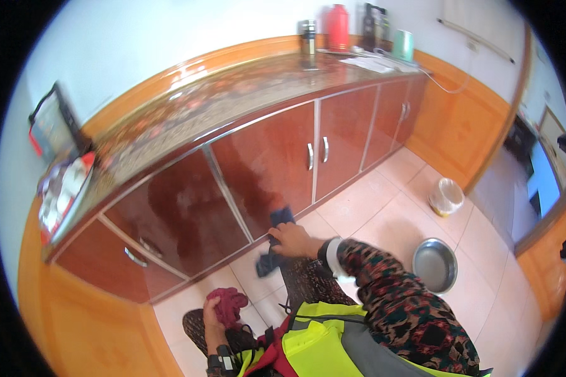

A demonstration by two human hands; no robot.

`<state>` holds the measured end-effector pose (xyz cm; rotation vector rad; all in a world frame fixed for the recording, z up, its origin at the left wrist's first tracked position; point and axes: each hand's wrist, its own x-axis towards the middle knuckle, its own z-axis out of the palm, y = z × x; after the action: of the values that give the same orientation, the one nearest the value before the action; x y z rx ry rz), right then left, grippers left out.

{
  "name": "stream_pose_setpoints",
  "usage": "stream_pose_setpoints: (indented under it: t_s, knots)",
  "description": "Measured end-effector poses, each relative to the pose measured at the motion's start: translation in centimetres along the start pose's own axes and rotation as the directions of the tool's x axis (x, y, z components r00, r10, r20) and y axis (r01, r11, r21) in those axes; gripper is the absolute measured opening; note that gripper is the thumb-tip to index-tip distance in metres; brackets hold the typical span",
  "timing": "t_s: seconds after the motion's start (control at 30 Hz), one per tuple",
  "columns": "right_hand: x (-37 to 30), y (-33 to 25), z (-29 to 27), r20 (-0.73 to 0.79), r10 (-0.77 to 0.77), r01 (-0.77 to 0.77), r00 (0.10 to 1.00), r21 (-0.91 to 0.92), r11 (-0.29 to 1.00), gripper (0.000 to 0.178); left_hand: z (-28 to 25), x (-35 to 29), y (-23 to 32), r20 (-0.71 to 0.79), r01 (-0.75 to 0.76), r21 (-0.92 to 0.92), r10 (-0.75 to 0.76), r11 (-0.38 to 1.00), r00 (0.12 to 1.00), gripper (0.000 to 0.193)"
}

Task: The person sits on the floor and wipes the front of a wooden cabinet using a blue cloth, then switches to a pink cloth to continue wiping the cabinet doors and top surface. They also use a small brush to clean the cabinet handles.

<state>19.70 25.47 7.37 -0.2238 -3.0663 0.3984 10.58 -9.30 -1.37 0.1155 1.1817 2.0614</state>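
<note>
My right hand [294, 240] presses a dark blue cloth [275, 242] against the lower part of a red-brown cabinet door [267, 166]. The cloth hangs down below the hand toward the tiled floor. My left hand [211, 312] is lower left, near my knee, closed around a bunched dark red cloth [230, 303]. A patterned sleeve covers my right forearm, and a yellow-green vest shows at the bottom edge.
A long speckled stone countertop [233, 100] runs over a row of cabinets with metal handles. A red flask [338, 26], metal cup and green jug stand at its far end. On the floor sit a metal bowl [434, 265] and a small bin [446, 196].
</note>
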Motion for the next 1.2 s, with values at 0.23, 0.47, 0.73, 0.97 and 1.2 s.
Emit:
stream_pose_setpoints:
  t_s: [0.23, 0.47, 0.73, 0.97, 1.2]
  knots:
    - [-4.8, 5.0, 1.8, -0.308, 0.18, -0.079, 0.934, 0.314, 0.946, 0.06, 1.9, 5.6, -2.3, -0.005, 0.158, -0.126, -0.16, 0.979, 0.987, 0.044]
    - [-9.4, 9.9, 1.2, -0.48, 0.224, -0.096, 0.848, 0.277, 0.956, 0.059, 7.9, 8.1, -2.8, -0.055, 0.337, 0.031, -0.335, 0.941, 0.94, 0.058]
    - [-11.1, 12.5, 0.8, -0.341, 0.277, -0.272, 0.898, 0.064, 0.96, 0.061, 11.0, 11.7, -3.2, -0.103, 0.496, 0.226, -0.486, 0.838, 0.868, 0.054]
    - [-11.5, 10.6, 1.5, -0.458, 0.255, -0.31, 0.852, -0.046, 0.95, 0.057, 8.6, 15.8, -7.3, 0.211, 0.461, 0.058, -0.462, 0.885, 0.861, 0.027]
    - [-11.4, 10.7, 1.1, -0.398, 0.399, -0.369, 0.826, 0.153, 0.917, 0.058, 14.8, 9.8, -4.3, 0.14, 0.24, 0.174, -0.265, 0.955, 0.954, 0.037]
